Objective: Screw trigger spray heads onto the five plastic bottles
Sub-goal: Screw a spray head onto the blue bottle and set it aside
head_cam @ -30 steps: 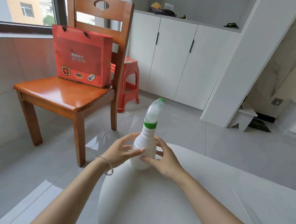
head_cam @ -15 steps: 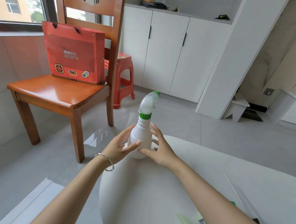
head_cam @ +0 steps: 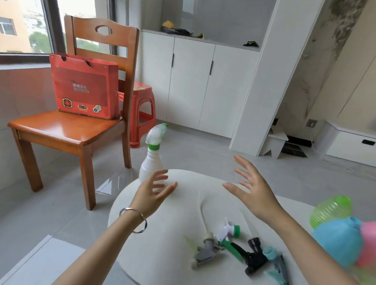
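A white bottle (head_cam: 150,165) with a clear and green spray head stands upright at the far left edge of the white table (head_cam: 174,263). My left hand (head_cam: 154,193) hovers open just in front of it, not touching. My right hand (head_cam: 251,191) is open too, raised above the table's middle. Several loose spray heads lie near the front: a grey one (head_cam: 206,251), a white and green one (head_cam: 229,231), a black one (head_cam: 253,256) and a teal one (head_cam: 279,271). Blurred green (head_cam: 330,210), blue (head_cam: 337,240) and pink (head_cam: 373,242) bottles sit at the right edge.
A wooden chair (head_cam: 72,129) with a red gift bag (head_cam: 84,86) on its seat stands left of the table. Behind it is a red plastic stool (head_cam: 142,114). White cabinets (head_cam: 197,87) line the far wall, and grey tiled floor surrounds the table.
Both hands have let go of the white bottle and drawn back, the right one swinging to the right. The view has shifted, bringing the loose spray heads and coloured bottles into sight.
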Demonstrator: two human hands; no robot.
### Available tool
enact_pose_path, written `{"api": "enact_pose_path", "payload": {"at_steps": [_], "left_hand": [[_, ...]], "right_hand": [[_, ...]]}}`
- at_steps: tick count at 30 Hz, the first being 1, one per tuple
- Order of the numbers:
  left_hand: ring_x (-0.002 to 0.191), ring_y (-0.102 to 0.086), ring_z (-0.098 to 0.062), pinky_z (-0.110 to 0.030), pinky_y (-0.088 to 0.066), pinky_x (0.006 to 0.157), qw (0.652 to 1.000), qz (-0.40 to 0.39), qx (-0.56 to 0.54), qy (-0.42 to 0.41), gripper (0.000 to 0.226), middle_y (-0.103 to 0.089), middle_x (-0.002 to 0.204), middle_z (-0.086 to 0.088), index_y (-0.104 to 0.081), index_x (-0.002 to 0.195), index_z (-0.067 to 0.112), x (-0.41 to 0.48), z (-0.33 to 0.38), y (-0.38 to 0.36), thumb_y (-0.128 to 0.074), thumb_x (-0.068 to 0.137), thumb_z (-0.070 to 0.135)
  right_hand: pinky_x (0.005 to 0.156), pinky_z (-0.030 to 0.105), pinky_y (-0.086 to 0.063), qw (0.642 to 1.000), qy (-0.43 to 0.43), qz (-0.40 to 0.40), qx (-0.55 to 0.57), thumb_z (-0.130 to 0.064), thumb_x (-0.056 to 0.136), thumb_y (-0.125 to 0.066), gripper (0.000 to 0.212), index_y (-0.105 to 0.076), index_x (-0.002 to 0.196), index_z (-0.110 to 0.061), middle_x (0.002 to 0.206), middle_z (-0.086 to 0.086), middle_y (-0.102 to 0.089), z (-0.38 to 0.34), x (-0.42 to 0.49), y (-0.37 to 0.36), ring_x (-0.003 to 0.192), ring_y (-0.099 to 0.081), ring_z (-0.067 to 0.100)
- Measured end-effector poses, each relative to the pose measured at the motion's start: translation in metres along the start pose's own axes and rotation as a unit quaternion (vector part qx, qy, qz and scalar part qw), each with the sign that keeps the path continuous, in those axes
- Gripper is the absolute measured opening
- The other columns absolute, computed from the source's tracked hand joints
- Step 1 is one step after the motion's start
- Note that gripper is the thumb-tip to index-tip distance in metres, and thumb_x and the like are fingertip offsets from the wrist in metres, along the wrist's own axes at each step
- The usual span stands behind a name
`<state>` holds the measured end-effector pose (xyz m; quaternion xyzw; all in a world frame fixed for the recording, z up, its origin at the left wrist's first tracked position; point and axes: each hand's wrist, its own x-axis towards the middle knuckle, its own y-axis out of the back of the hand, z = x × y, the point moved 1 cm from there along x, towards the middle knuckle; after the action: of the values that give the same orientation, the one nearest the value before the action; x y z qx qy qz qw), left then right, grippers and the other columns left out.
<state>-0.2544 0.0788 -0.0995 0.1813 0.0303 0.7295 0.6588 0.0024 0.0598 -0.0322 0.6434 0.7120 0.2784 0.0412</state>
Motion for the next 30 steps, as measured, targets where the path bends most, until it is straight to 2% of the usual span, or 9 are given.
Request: {"api": "enact_pose_path", "payload": {"at_steps": [5, 9, 11, 14, 16, 19, 21, 25, 30], "left_hand": [[0.103, -0.062, -0.020, -0.023, -0.048, 0.082, 0.997, -0.067, -0.009, -0.027, 0.053, -0.060, 0.121, -0.003, -0.050, 0.127, 0.019, -0.011, 0.046, -0.080, -0.071, 0.081, 0.033], [0.107, -0.061, -0.019, -0.024, -0.049, 0.082, 0.990, -0.132, -0.007, -0.040, 0.055, -0.058, 0.124, 0.000, -0.049, 0.130, 0.022, -0.021, 0.075, -0.150, -0.070, 0.081, 0.038], [0.108, -0.060, -0.018, -0.022, -0.049, 0.080, 0.986, -0.160, -0.011, -0.042, 0.056, -0.057, 0.125, 0.002, -0.049, 0.130, 0.023, -0.027, 0.085, -0.183, -0.070, 0.081, 0.039], [0.107, -0.059, -0.017, -0.026, -0.050, 0.086, 0.981, -0.189, -0.011, -0.038, 0.057, -0.057, 0.126, 0.002, -0.049, 0.130, 0.023, -0.034, 0.094, -0.226, -0.070, 0.081, 0.040], [0.107, -0.059, -0.015, -0.025, -0.048, 0.086, 0.977, -0.210, -0.002, -0.036, 0.058, -0.057, 0.128, 0.002, -0.048, 0.132, 0.023, -0.039, 0.096, -0.251, -0.069, 0.081, 0.042], [0.105, -0.057, -0.013, -0.023, -0.045, 0.086, 0.970, -0.239, 0.013, -0.029, 0.061, -0.054, 0.132, 0.002, -0.044, 0.134, 0.024, -0.044, 0.094, -0.286, -0.068, 0.081, 0.043], [0.107, -0.054, -0.013, -0.027, -0.047, 0.093, 0.963, -0.266, 0.026, -0.020, 0.067, -0.050, 0.137, 0.000, -0.040, 0.138, 0.024, -0.046, 0.089, -0.305, -0.070, 0.080, 0.041], [0.124, -0.047, -0.020, -0.033, -0.042, 0.103, 0.945, -0.324, 0.043, 0.009, 0.079, -0.040, 0.147, -0.002, -0.029, 0.145, 0.025, -0.049, 0.079, -0.335, -0.071, 0.080, 0.040], [0.133, -0.040, -0.021, -0.033, -0.035, 0.109, 0.936, -0.342, 0.078, -0.010, 0.091, -0.032, 0.149, -0.003, -0.020, 0.147, 0.020, -0.046, 0.073, -0.350, -0.076, 0.076, 0.030]], "right_hand": [[0.102, 0.019, -0.034, 0.995, 0.008, 0.081, -0.051, -0.021, 0.083, -0.070, 0.060, -0.041, 0.133, -0.038, 0.141, -0.011, -0.043, 0.004, -0.047, 0.071, 0.128, -0.042, 0.001], [0.105, 0.023, -0.032, 0.981, 0.008, 0.177, -0.081, -0.011, 0.083, -0.070, 0.059, -0.044, 0.134, -0.023, 0.136, -0.007, -0.045, 0.020, -0.078, 0.120, 0.125, -0.043, 0.005], [0.106, 0.018, -0.028, 0.971, 0.000, 0.219, -0.097, -0.011, 0.082, -0.070, 0.058, -0.045, 0.133, -0.024, 0.135, -0.009, -0.045, 0.033, -0.091, 0.141, 0.126, -0.041, 0.004], [0.100, 0.002, -0.024, 0.961, -0.027, 0.258, -0.093, -0.011, 0.082, -0.070, 0.061, -0.041, 0.133, -0.028, 0.137, -0.014, -0.041, 0.057, -0.108, 0.163, 0.127, -0.036, -0.002], [0.098, -0.001, -0.021, 0.958, -0.055, 0.269, -0.079, -0.012, 0.082, -0.070, 0.065, -0.038, 0.137, -0.026, 0.140, -0.013, -0.039, 0.074, -0.116, 0.172, 0.128, -0.033, -0.002], [0.109, 0.018, -0.023, 0.957, -0.099, 0.267, -0.048, -0.013, 0.082, -0.070, 0.070, -0.034, 0.140, -0.025, 0.144, -0.011, -0.036, 0.099, -0.121, 0.174, 0.130, -0.032, 0.003], [0.113, 0.028, -0.024, 0.953, -0.138, 0.269, -0.023, -0.018, 0.083, -0.070, 0.071, -0.031, 0.142, -0.023, 0.147, -0.007, -0.035, 0.114, -0.124, 0.172, 0.133, -0.032, 0.007], [0.109, 0.024, -0.022, 0.949, -0.192, 0.250, 0.006, -0.025, 0.086, -0.066, 0.073, -0.026, 0.146, -0.019, 0.153, -0.003, -0.030, 0.133, -0.120, 0.166, 0.140, -0.026, 0.012], [0.113, 0.038, -0.031, 0.945, -0.231, 0.228, 0.038, -0.028, 0.086, -0.065, 0.073, -0.025, 0.146, -0.018, 0.148, 0.003, -0.037, 0.145, -0.116, 0.158, 0.136, -0.036, 0.017]]}}
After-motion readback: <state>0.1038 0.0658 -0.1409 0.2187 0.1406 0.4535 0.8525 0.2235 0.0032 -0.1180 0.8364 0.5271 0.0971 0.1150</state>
